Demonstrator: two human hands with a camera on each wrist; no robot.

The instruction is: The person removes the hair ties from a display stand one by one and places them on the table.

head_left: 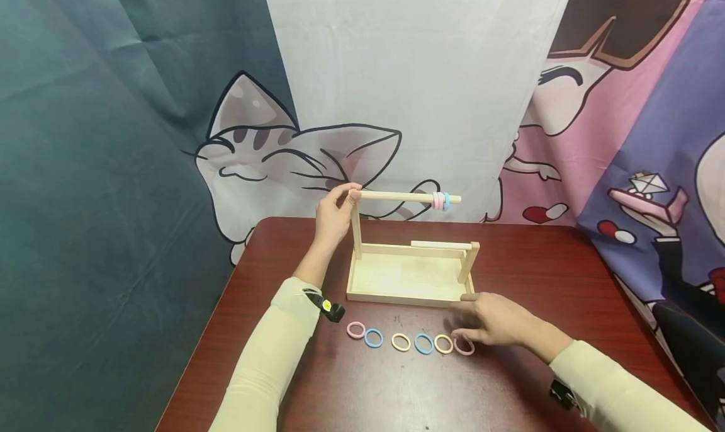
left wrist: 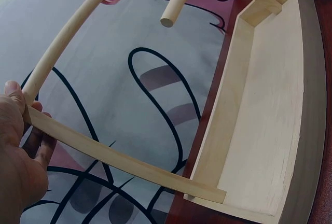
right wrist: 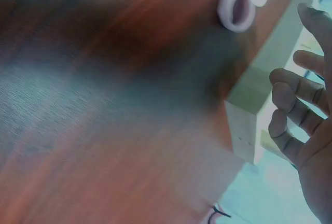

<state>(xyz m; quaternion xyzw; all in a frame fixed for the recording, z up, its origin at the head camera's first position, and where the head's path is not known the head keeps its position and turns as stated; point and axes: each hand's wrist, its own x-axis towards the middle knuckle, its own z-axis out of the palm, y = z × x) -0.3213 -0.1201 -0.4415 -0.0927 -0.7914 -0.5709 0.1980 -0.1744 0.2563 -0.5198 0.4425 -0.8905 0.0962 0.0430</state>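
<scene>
A wooden stand has a long upper rod (head_left: 396, 196) on a tall post (left wrist: 119, 159) and a tray-like base (head_left: 396, 298). My left hand (head_left: 334, 215) grips the corner where rod and post meet, its thumb against the rod. Near the rod's free end hang pink rings (head_left: 437, 201) and a blue ring (head_left: 447, 201). Above the table, by the tray's front right corner, my right hand (head_left: 495, 318) holds nothing, its fingers loosely bent and apart. Its fingertips overlap a pink ring (head_left: 464, 346) in the head view; in the right wrist view they are apart from that ring (right wrist: 236, 9).
Left of that ring, a row of loose rings lies before the tray: yellow (head_left: 443, 352), blue (head_left: 416, 348), yellow (head_left: 401, 350), blue (head_left: 373, 346) and pink (head_left: 355, 337). A shorter rod (head_left: 440, 245) on a low post (head_left: 469, 263) spans the tray's right part. A printed curtain (head_left: 419, 73) hangs behind the table.
</scene>
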